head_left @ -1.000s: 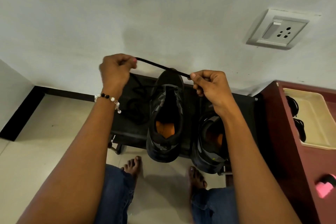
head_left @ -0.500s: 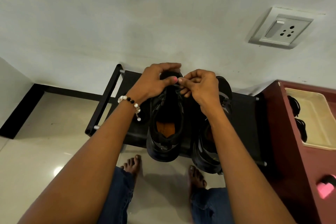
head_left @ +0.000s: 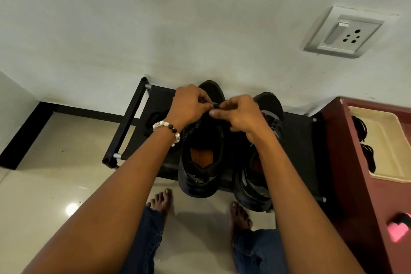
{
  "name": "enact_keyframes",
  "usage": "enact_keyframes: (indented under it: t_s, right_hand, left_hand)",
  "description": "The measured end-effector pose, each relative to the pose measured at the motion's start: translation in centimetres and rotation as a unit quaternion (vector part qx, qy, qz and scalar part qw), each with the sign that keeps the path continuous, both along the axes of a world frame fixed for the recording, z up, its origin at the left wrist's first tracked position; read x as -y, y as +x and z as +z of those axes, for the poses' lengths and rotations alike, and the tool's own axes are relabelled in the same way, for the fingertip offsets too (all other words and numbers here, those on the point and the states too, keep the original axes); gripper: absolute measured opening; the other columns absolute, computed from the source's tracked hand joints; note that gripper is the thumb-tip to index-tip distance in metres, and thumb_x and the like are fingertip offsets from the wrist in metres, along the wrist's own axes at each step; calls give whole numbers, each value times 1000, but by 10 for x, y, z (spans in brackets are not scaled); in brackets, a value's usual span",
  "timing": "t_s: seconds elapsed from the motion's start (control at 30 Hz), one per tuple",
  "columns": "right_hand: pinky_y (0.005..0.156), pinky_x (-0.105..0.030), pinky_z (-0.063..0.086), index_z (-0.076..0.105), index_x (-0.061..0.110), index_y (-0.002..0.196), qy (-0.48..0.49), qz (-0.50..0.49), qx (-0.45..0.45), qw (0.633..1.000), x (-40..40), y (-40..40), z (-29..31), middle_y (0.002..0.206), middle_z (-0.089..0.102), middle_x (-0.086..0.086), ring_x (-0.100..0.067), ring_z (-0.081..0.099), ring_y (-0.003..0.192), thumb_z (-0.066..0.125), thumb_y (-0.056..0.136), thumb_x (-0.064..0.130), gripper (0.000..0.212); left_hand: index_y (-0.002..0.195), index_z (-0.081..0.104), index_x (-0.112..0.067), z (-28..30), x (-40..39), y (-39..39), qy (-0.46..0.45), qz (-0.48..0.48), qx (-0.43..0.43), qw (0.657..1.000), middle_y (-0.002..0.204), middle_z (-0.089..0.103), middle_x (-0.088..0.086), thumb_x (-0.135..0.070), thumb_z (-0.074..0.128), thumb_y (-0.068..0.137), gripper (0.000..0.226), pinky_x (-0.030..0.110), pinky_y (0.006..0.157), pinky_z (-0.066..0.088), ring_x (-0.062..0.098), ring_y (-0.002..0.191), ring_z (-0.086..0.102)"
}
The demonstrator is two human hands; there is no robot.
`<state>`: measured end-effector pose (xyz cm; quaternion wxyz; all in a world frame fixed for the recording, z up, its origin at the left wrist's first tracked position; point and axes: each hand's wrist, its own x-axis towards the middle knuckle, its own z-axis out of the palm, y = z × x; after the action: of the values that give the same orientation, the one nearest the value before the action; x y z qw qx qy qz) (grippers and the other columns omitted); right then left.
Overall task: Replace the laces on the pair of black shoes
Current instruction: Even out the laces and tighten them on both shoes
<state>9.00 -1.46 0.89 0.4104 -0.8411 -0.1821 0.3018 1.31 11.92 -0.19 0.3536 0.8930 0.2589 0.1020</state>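
both hands work above the toe end of the left black shoe [head_left: 201, 158] on the black rack [head_left: 298, 140]. left hand [head_left: 189, 107] and right hand [head_left: 240, 113] meet fingertip to fingertip, pinching a black lace [head_left: 215, 105] between them. the second shoe [head_left: 270, 113] stands just beside it.

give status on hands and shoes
Both hands, left hand and right hand, pinching black lace over left shoe. Right shoe beside it, untouched. Nothing blocking.
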Motion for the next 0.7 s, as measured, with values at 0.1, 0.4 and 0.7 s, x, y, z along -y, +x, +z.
enact_keyframes:
  t_s: [0.1,0.4,0.7]
  right_hand:
    - [68,-42,62,68,7,101,-55,20,-41,997,2,-5,2,101,68,-9,-19,66,90,79,80,29,32]
    - [62,-41,62,70,3,98,-14,22,-21,999,3,-4,0,97,69,-14,-26,70,82,70,88,14,16]
    - [69,-39,62,72,7,102,6,61,-59,996,7,4,-4,101,70,-10,-24,70,91,73,86,23,22]
  left_hand:
    - [89,77,-12,-4,5,3,10,20,-36,999,84,69,0,-18,71,85,9,24,78,51,15,85,66]
    - [91,78,-16,-11,9,5,-3,44,-67,997,95,72,2,-21,71,85,10,28,85,51,16,95,64]
    - [97,77,-14,-14,17,6,-71,109,-64,989,102,71,4,-19,70,87,13,26,80,52,18,96,65]
